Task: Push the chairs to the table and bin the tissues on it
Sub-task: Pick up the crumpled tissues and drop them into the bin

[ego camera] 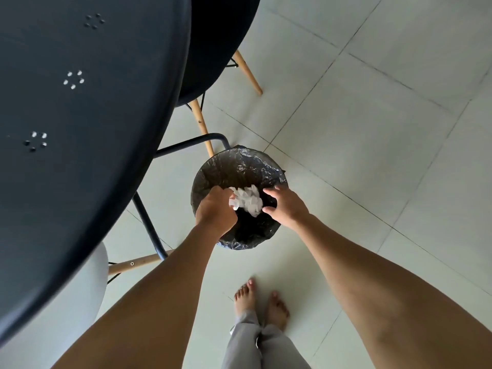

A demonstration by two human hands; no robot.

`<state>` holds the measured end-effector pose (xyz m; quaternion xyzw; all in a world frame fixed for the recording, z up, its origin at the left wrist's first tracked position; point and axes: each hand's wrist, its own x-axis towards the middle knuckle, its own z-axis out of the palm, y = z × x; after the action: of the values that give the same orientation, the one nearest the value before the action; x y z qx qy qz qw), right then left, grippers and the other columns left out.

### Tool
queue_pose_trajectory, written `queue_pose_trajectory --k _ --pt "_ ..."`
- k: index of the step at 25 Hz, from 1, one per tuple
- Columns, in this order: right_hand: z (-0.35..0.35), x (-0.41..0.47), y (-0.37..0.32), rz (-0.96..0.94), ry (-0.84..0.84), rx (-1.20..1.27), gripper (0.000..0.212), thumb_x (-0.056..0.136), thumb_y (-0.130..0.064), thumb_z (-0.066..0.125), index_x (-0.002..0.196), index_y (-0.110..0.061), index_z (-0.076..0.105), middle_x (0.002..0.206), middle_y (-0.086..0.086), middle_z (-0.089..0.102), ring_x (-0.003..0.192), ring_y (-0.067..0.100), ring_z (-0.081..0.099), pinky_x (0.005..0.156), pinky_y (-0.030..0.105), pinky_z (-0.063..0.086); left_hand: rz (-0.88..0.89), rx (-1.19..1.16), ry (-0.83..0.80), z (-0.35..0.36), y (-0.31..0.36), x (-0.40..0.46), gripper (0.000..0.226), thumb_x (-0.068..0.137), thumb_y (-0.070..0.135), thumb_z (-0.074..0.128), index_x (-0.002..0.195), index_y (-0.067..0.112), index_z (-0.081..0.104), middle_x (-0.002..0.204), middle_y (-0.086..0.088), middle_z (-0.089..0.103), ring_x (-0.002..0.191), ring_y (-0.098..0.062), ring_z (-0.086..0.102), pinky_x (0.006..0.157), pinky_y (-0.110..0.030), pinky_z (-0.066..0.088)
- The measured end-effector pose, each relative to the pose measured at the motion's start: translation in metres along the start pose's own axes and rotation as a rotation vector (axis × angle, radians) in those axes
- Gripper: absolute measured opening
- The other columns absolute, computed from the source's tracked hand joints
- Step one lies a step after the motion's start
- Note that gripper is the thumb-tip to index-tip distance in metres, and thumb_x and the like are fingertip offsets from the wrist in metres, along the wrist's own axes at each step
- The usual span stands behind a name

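Both my hands hang over a round bin [241,161] lined with a black plastic bag, standing on the floor by the table's edge. Crumpled white tissues [247,199] sit between the hands, above the bin's opening. My left hand [215,209] has its fingers curled on the tissues' left side. My right hand [285,206] is spread, fingers apart, just right of the tissues and not clearly gripping them. The dark round table [87,115] fills the left. A dark chair [213,41] is tucked at its far side, a white chair [66,310] at its near side.
Black metal table legs [149,227] and wooden chair legs [202,123] stand close to the bin's left. Pale floor tiles [372,129] stretch to the right. My bare feet [261,304] are just behind the bin.
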<state>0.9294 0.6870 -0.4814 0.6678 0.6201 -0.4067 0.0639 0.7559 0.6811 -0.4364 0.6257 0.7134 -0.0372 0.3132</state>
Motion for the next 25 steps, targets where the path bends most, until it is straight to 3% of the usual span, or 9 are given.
queue_pose_trajectory --k 2,5,11,18,25 --pt "0.014 0.0 0.01 0.012 -0.109 -0.188 0.061 0.095 -0.032 0.052 0.15 -0.026 0.027 0.161 0.004 0.019 0.147 0.024 0.022 0.117 0.042 0.032 -0.021 -0.01 -0.002 0.004 -0.005 0.003 0.04 0.086 0.007 0.06 0.124 0.018 0.059 0.128 -0.007 0.056 0.111 -0.031 0.058 0.085 -0.034 0.051" --pt "0.034 -0.003 0.021 0.01 -0.289 -0.42 0.064 0.099 -0.034 0.039 0.154 -0.024 0.008 0.164 0.003 -0.002 0.151 0.025 -0.001 0.123 0.042 0.013 -0.029 0.002 0.002 0.007 -0.009 0.007 0.045 0.089 0.013 0.059 0.133 0.02 0.052 0.134 -0.008 0.055 0.117 -0.03 0.057 0.092 -0.036 0.051" --pt "0.051 -0.006 0.028 0.055 -0.371 -0.528 0.06 0.1 -0.027 0.034 0.154 -0.021 0.009 0.164 0.003 -0.007 0.151 0.021 -0.007 0.124 0.042 0.005 -0.012 -0.013 -0.028 0.014 -0.013 0.01 0.048 0.092 0.028 0.058 0.138 0.023 0.046 0.14 -0.004 0.052 0.125 -0.026 0.052 0.099 -0.037 0.047" --pt "0.026 -0.031 0.013 0.07 -0.284 -0.462 0.06 0.099 -0.025 0.038 0.154 -0.024 0.012 0.164 0.004 -0.004 0.152 0.023 -0.003 0.124 0.041 0.009 0.005 -0.039 -0.026 -0.004 -0.003 -0.014 0.045 0.093 0.028 0.055 0.137 0.022 0.048 0.141 -0.002 0.049 0.124 -0.026 0.053 0.097 -0.036 0.047" --pt "-0.106 -0.12 -0.038 0.06 -0.032 -0.381 0.053 0.099 -0.027 0.039 0.15 -0.018 0.026 0.159 0.011 0.019 0.149 0.027 0.014 0.121 0.041 0.022 0.074 -0.048 -0.002 -0.088 0.071 -0.091 0.042 0.096 0.026 0.048 0.137 0.021 0.046 0.142 -0.003 0.047 0.128 -0.023 0.048 0.103 -0.038 0.045"
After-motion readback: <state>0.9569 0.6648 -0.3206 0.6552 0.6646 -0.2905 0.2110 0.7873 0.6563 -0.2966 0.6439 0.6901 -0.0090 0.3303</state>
